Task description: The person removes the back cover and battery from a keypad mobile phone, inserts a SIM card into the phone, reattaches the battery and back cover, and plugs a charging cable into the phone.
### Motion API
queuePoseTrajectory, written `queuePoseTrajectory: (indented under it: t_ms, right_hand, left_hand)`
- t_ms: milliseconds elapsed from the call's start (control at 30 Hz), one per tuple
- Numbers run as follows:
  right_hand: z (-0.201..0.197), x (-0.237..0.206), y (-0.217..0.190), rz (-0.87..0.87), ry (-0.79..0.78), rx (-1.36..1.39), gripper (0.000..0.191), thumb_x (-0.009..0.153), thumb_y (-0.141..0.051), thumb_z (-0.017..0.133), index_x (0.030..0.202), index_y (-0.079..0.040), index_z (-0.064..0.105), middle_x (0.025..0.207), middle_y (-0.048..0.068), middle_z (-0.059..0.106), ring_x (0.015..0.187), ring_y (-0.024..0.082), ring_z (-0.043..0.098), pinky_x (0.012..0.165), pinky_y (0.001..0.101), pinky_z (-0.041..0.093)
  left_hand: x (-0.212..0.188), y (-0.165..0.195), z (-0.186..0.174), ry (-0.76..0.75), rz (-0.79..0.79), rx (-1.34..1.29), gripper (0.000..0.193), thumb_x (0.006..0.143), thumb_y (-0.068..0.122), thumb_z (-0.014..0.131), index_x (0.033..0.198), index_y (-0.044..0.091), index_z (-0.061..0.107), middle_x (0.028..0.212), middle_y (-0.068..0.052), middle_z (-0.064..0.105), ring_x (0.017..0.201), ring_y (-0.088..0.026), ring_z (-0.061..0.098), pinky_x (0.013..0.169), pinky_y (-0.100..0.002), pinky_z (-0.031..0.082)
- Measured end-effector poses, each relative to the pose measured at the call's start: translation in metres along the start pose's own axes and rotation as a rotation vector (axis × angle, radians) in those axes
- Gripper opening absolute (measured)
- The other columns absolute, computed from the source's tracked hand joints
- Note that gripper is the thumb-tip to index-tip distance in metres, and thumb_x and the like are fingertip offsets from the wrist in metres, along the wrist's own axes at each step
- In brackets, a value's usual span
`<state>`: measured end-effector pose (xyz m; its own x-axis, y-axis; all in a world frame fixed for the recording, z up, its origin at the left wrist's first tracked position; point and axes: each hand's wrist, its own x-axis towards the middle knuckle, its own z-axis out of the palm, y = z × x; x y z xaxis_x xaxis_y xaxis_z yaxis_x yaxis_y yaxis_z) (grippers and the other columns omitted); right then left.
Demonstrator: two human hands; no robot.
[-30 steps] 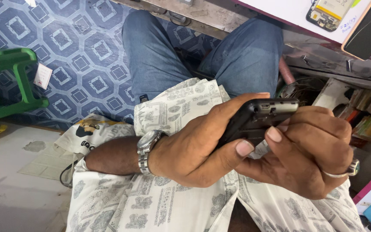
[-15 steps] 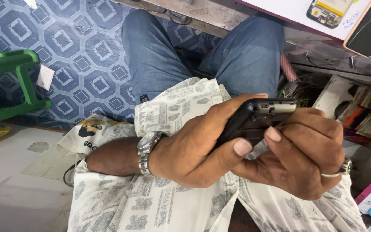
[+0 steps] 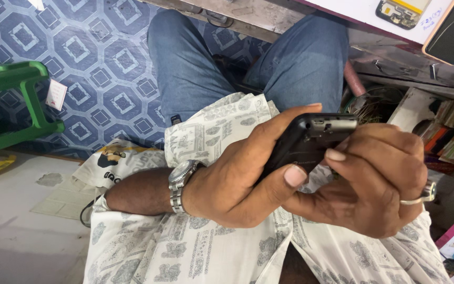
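- The small black slab-shaped phone with a silvery metal end (image 3: pixel 311 144) is best kept pinched firmly on both sides, so that it cannot twist while it is worked on; pressure at the metal end should be kept gentle (a judgement, not a thing seen).
- The left hand (image 3: pixel 237 184) is clenched around the phone, its thumb pressed on the near face; the right hand (image 3: pixel 374 184) is wrapped on it from the other side, one fingertip against the edge below the metal end.
- The phone is held above the lap, over the patterned white shirt (image 3: pixel 211 126), well apart from the white counter (image 3: pixel 358 10).
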<state>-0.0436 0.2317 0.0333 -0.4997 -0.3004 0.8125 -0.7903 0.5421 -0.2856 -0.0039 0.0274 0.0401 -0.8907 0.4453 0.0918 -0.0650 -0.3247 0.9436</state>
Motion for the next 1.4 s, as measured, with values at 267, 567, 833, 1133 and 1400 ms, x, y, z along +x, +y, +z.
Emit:
queuePoseTrajectory:
  t_ms: [267,567,833,1133,1400]
  right_hand:
    - [-0.004,0.004,0.0,0.019,-0.114,0.023,0.049,0.075,-0.036,0.091,0.086,-0.001,0.059,0.085,0.013,0.053,0.067,0.024,0.058,0.051,0.0363,0.05]
    - [-0.003,0.01,0.006,0.031,-0.17,0.14,0.061,0.07,-0.041,0.096,0.091,0.001,0.057,0.086,0.015,0.057,0.069,0.023,0.063,0.053,0.0369,0.048]
    - [-0.011,0.01,0.021,0.135,-0.333,0.374,0.077,0.071,-0.043,0.097,0.108,0.007,0.053,0.099,0.02,0.052,0.08,0.024,0.06,0.062,0.0355,0.051]
    - [0.0,-0.001,0.025,0.203,-0.435,0.403,0.053,0.072,-0.015,0.092,0.107,0.01,0.061,0.098,0.02,0.055,0.074,0.019,0.059,0.061,0.0332,0.048]
    - [0.005,-0.01,0.022,0.224,-0.407,0.375,0.049,0.077,-0.014,0.092,0.109,0.009,0.062,0.102,0.021,0.058,0.079,0.02,0.064,0.065,0.0343,0.052]
  left_hand:
    - [0.002,0.0,0.0,0.003,0.019,0.02,0.052,0.123,0.027,0.043,0.159,-0.003,0.02,0.125,-0.012,0.064,0.096,-0.01,0.065,0.085,-0.025,0.055]
    - [0.005,-0.01,0.003,0.019,0.063,0.0,0.052,0.122,0.023,0.038,0.162,0.0,0.016,0.135,-0.014,0.059,0.108,-0.013,0.063,0.095,-0.028,0.054]
    - [0.011,-0.016,-0.006,0.022,-0.162,-0.401,0.063,0.118,0.031,0.039,0.169,0.002,0.015,0.128,-0.015,0.062,0.097,-0.013,0.063,0.086,-0.028,0.057]
    - [0.007,-0.037,-0.012,0.074,-0.12,-0.353,0.058,0.125,0.038,0.039,0.166,0.004,0.016,0.144,-0.013,0.048,0.127,-0.013,0.052,0.11,-0.031,0.048]
    - [0.005,-0.045,-0.011,0.096,-0.115,-0.371,0.058,0.126,0.038,0.038,0.167,0.004,0.015,0.138,-0.011,0.053,0.12,-0.014,0.059,0.105,-0.031,0.053]
